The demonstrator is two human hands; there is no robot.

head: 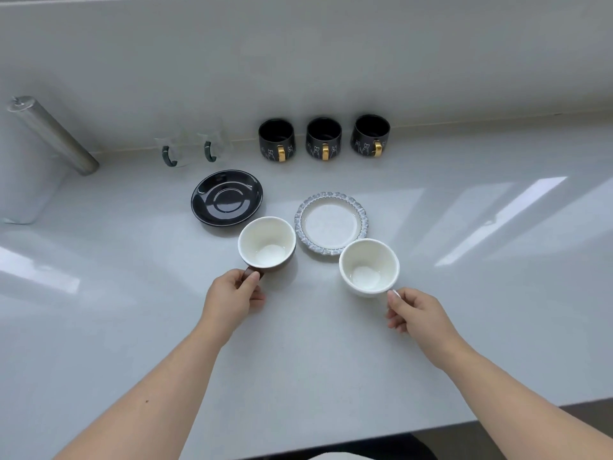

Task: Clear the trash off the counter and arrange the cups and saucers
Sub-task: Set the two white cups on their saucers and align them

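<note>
My left hand grips the handle of a brown cup with a white inside, just in front of a black saucer. My right hand pinches the handle of a white cup, which overlaps the near right edge of a white saucer with a blue scalloped rim. Both cups are upright and empty. I cannot tell whether they rest on the counter or hang just above it.
Three black mugs with gold handles stand in a row against the back wall. Two clear glass cups with dark handles stand left of them. A metal cylinder rises at the far left. The counter's front edge runs below my arms.
</note>
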